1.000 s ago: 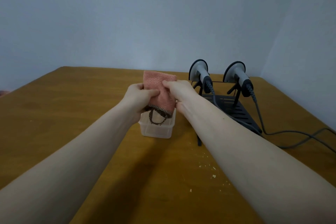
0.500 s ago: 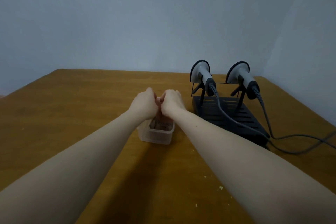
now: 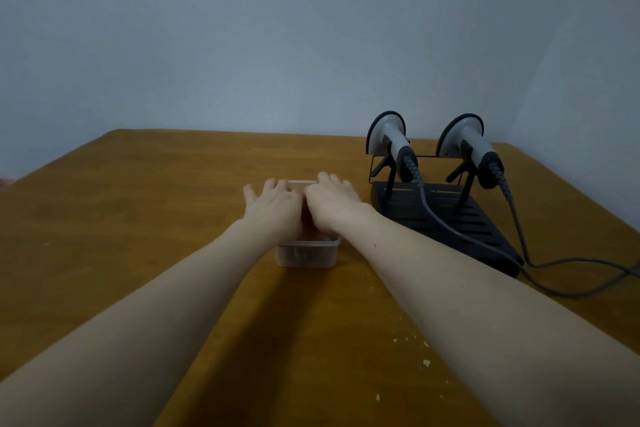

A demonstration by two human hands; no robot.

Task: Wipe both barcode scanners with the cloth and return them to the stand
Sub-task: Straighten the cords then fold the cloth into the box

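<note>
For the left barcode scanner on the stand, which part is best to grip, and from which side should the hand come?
Probably the dark handle of the left scanner, taken from the near side. The handle slants down toward the person, while the wide grey head points away at the wall. The coiled cable leaves the handle's end, so hold above it and lift off the stand.

A single head-worn camera looks forward and down along both forearms across the wooden table (image 3: 138, 218) toward the wall.
</note>
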